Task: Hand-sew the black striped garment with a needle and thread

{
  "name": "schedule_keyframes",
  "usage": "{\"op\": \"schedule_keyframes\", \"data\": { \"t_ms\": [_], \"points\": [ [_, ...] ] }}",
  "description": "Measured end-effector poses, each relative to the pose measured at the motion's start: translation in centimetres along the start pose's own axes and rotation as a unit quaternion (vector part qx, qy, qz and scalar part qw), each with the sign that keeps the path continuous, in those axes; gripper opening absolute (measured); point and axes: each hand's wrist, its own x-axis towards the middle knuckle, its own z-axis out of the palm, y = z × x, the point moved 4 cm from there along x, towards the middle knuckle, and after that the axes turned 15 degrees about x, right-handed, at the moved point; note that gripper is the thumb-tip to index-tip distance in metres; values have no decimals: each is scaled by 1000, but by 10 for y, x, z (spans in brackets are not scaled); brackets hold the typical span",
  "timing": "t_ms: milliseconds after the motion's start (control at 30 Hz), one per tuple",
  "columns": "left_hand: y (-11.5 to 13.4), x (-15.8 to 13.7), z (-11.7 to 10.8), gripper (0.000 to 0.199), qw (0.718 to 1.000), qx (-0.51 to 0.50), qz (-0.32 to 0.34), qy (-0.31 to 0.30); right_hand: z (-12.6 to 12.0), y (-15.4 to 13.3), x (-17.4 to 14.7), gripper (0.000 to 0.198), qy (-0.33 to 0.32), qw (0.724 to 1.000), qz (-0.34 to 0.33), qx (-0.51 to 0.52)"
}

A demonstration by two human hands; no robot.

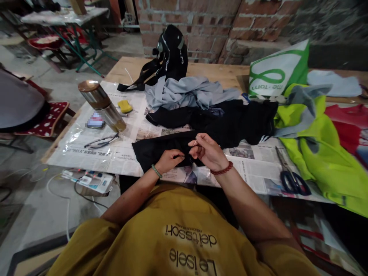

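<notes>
Black trousers [163, 147] lie across the newspaper, one leg stretched out towards me. My left hand [169, 161] is closed, thumb and forefinger pinching an edge of the black cloth. Just to its right, my right hand [209, 151] is raised slightly over the same leg, its fingers closed in a pinch. A thin pale sliver that looks like a sewing needle [196, 142] shows at those fingertips. Any thread is too fine to make out. Large dark-handled scissors [291, 176] rest to the right of my right hand, blades pointing away.
Newspaper [126, 155] under clear plastic covers the tabletop. Left are a steel flask [102, 105], glasses [102, 142] and a yellow sponge [124, 106]. Grey cloth [192, 92] and a black bag [172, 50] lie behind; yellow-green clothing [324, 153] and a green-white bag [277, 71] sit right.
</notes>
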Motion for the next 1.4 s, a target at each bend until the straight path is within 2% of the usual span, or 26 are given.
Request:
{"op": "schedule_keyframes", "data": {
  "t_ms": [67, 100, 167, 200, 233, 267, 333, 400, 433, 500, 567, 633, 733, 833, 1000, 1133, 1200, 1267, 1367, 1400],
  "points": [
    [-2, 0, 0, 13, 1000, -23, -10, -9, 9, 0, 1, 28, -46, 999, 24, -14],
    [-2, 0, 0, 14, 999, -30, -17, -13, 11, -3, 3, 27, -55, 997, 3, -45],
    [-4, -1, 0, 14, 998, -36, -40, -19, 12, -15, 7, 22, -59, 980, -96, -163],
    [-5, -1, -1, 14, 998, -38, -54, -21, 12, -22, 9, 20, -64, 955, -159, -244],
    [-5, -1, -1, 15, 997, -41, -65, -24, 13, -31, 10, 18, -77, 915, -218, -332],
    [-6, -1, -1, 15, 996, -45, -72, -28, 14, -38, 12, 16, -99, 863, -266, -417],
    [-6, 0, -2, 16, 995, -56, -75, -33, 15, -53, 16, 16, -163, 754, -330, -544],
    [-6, 1, -1, 15, 994, -64, -79, -34, 14, -68, 22, 17, -213, 672, -365, -609],
    [-7, 1, -1, 15, 994, -68, -85, -33, 12, -77, 26, 18, -223, 642, -378, -628],
    [-8, 1, 0, 16, 992, -71, -101, -33, 10, -96, 33, 19, -219, 601, -394, -660],
    [-9, 0, 1, 17, 991, -71, -112, -35, 7, -115, 39, 21, -194, 582, -397, -682],
    [-9, 0, 1, 17, 990, -72, -113, -35, 4, -133, 43, 22, -160, 587, -390, -691],
    [-8, -1, 0, 17, 990, -74, -113, -35, -2, -153, 48, 23, -112, 616, -372, -686],
    [-6, -1, 0, 17, 990, -75, -114, -33, -7, -165, 52, 24, -84, 632, -361, -680],
    [-7, 0, 0, 17, 992, -65, -106, -34, -11, -177, 56, 20, -51, 687, -348, -635],
    [-8, 0, 0, 18, 993, -53, -97, -33, -10, -180, 57, 16, -20, 693, -358, -625],
    [-7, 0, -1, 17, 994, -50, -88, -26, -6, -175, 55, 14, -12, 695, -380, -610],
    [-6, 0, -2, 16, 996, -54, -73, -17, -1, -159, 51, 16, -13, 713, -394, -580],
    [-5, -1, -3, 17, 996, -68, -55, -11, 1, -114, 40, 21, -26, 781, -352, -516],
    [-6, -1, -3, 18, 996, -74, -56, -9, 2, -95, 35, 20, -38, 793, -332, -510]
  ]
}}
